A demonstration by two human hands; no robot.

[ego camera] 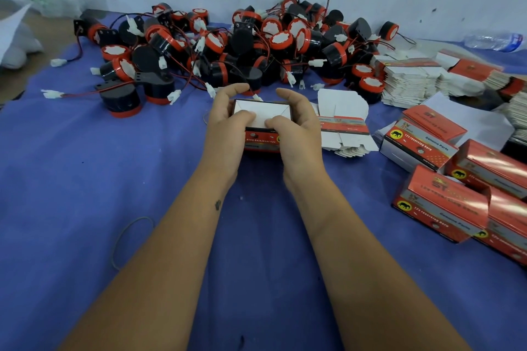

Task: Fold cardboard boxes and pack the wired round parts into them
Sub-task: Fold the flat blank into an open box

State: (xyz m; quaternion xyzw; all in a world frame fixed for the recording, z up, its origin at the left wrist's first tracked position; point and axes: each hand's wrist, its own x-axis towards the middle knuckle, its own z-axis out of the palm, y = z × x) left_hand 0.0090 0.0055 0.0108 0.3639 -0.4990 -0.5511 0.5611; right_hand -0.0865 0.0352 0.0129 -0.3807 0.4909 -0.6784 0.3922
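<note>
**Inspector:** State of work at this moment?

**Clerk:** One box (261, 125) is in hand over the blue cloth (85, 179), white flaps uppermost. The left hand (228, 125) grips its left end, fingers curled round the far edge, thumb pressing on the flaps. The right hand (296, 125) does likewise at the right end. In my judgement an end is being folded shut; whether a part is inside, I cannot tell.

**Inspector:** Completed items?

**Clerk:** About five made-up boxes (439, 202) lie at the right, near the cloth's edge (some overlap and one runs out of frame, so the count is approximate). Whether they are filled cannot be seen.

**Inspector:** Outstanding?

**Clerk:** A large heap of round parts (256, 45), black and red with wires and white plugs, lies along the wall beyond the hands. Several dozen; too tangled for an exact figure. Stacks of flat blanks (410, 82) stand at the right, at least three stacks, with a short stack of flat blanks (345, 125) just beside the right hand. By my reading most of the work remains.

**Inspector:** Sundries?

**Clerk:** One rubber band (128, 239) on the cloth at the left, one plastic bottle (496, 41) at the far right.
</note>
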